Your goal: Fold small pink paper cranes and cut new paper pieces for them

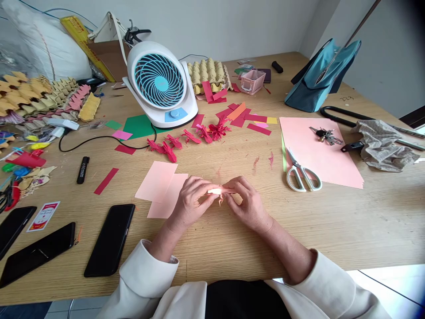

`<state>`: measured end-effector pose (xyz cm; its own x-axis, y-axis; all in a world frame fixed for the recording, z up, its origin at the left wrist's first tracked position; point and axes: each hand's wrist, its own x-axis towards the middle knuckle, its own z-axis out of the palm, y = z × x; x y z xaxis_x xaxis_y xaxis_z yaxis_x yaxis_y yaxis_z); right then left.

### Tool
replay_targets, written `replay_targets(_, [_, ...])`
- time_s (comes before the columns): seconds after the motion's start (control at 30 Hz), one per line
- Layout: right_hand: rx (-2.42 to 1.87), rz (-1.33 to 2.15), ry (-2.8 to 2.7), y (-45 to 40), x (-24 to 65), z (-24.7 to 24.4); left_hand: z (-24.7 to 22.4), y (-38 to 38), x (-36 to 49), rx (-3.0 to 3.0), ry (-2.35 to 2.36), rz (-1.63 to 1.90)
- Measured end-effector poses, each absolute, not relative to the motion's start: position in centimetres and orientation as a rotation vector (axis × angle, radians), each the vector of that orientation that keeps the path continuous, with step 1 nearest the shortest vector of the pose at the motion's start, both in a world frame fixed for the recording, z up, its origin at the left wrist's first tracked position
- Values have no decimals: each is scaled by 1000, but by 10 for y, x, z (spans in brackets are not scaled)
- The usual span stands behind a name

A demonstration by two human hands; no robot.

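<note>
Between my two hands is a small folded piece of pale pink paper [215, 191], with a thin curled strip hanging below it. My left hand [192, 199] pinches its left end between thumb and fingers. At the other end, the thumb and fingers of my right hand [247, 204] are closed on it too. My fingers hide part of the paper. Two flat pale pink sheets [156, 180] lie beside my left hand. Beyond the hands sits a row of crimson folded paper pieces [169, 151]. White-handled scissors [303, 173] rest to the right, partly on a stack of pink paper [318, 153].
A white fan [159, 84] stands at the back, near egg cartons [207, 73] and red paper strips [239, 115]. Several phones [109, 239] and a black marker [83, 170] lie left. Keys [327, 135], a crumpled grey cloth [381, 144] and a blue bag [315, 84] are at right.
</note>
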<state>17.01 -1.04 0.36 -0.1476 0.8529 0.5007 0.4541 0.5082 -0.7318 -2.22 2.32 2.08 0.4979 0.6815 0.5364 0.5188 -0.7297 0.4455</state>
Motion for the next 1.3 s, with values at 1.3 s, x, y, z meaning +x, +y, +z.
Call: replay_targets(1.3, [-1070, 592, -1790, -13, 169, 0, 18, 19, -22, 2446, 1119, 1157])
